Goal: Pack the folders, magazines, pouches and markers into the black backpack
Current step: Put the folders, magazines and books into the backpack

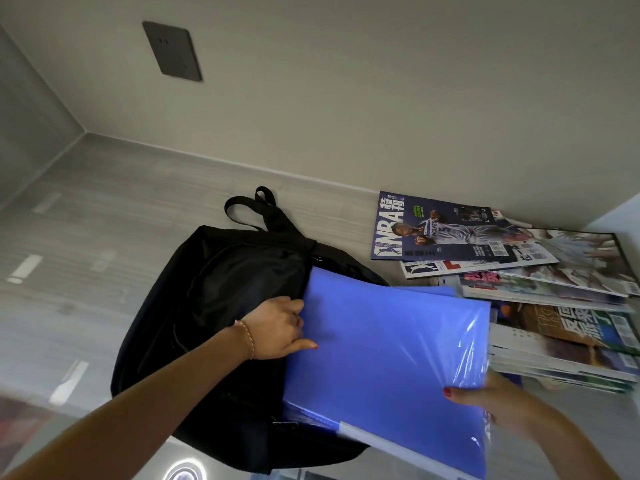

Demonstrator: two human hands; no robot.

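Left hand point(277, 327) fingers pinch black backpack point(221, 306) edge; right hand point(485, 396) fingers grip blue folders point(388, 351) (plastic-wrapped) over bag; magazines point(519, 271) w/ table point(104, 237) beneath
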